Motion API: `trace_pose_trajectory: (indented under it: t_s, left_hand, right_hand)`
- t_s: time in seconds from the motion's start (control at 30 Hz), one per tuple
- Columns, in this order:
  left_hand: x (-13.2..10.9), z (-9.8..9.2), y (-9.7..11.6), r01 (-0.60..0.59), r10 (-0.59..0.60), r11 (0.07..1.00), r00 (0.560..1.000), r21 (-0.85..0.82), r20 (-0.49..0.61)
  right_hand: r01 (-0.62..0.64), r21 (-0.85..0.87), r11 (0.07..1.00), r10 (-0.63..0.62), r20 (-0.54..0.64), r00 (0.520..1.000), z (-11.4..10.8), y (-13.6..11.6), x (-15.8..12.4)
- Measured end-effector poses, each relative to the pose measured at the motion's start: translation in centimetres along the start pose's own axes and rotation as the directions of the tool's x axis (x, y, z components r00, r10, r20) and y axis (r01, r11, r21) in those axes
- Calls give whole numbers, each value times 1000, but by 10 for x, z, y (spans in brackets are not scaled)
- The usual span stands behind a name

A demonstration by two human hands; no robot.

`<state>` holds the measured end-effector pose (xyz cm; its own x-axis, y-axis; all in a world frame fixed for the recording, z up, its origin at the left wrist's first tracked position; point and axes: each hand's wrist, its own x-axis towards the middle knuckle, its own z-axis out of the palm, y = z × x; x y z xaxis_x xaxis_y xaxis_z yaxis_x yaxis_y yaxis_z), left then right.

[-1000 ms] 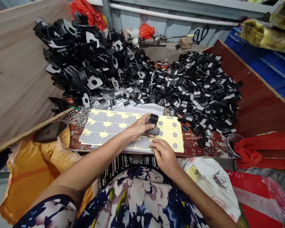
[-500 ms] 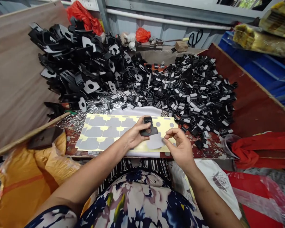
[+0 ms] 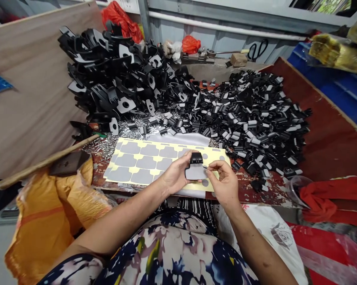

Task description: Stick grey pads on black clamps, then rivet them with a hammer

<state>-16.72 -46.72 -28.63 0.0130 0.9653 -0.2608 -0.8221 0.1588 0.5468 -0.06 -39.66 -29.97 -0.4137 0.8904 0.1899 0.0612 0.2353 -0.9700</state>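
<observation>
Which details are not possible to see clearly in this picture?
Head view: underside of the black clip, covered by the left hand and grey pad.
Head view: whether the right hand pinches the grey pad or only touches it; contact too small.
Head view: red cloth, cut off by the right edge.

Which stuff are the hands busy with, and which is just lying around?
In use: left hand, black clip, grey pad, right hand, yellow sticker sheet, clip piles.
Lying about: scissors, wooden stick, red cloth, orange bag.
</observation>
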Motion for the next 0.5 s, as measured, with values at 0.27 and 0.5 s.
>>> trace_pose_trajectory:
  t_s: [0.27,0.5]
  left_hand:
    - [1,-1,-1,0,0,1000,1000,3,-24]
    - [-2,0,-2,-18,19,1000,999,20,-26]
  right_hand:
    - [30,-51,998,-30,3,1000,2,8,0]
    - [133,-220,966,-130,27,991,2,6,0]
